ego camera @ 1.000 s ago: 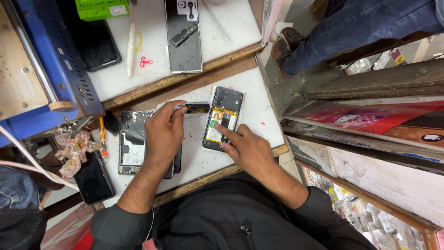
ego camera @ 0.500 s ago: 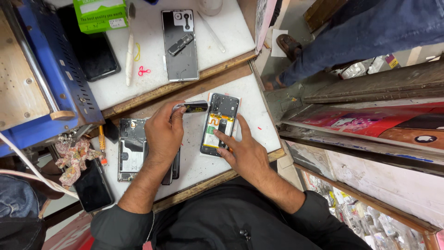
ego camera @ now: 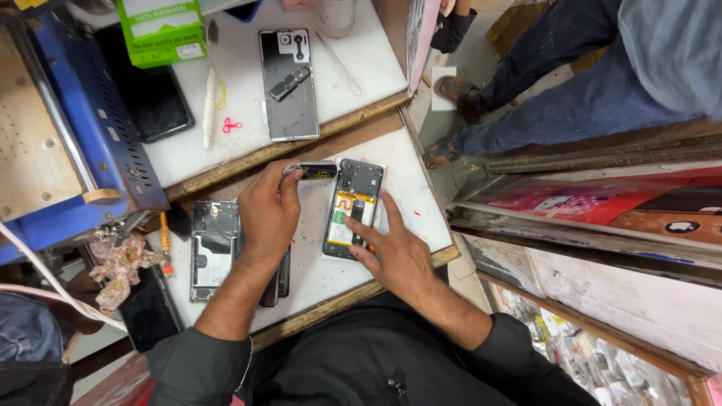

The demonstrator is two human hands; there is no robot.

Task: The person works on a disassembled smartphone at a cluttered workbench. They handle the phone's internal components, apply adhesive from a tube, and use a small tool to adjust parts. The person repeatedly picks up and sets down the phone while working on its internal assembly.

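A white worktop (ego camera: 316,263) edged in wood fills the centre, with a second white shelf (ego camera: 241,98) at twelve o'clock. A blue metal machine (ego camera: 83,150) stands at nine o'clock. At three o'clock runs a glass counter (ego camera: 602,218); grey floor (ego camera: 481,53) shows at one o'clock.

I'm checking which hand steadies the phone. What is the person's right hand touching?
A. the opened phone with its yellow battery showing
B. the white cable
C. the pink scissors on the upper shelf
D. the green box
A: the right hand rests its fingers on the opened phone, while the left hand holds a small dark part beside it.
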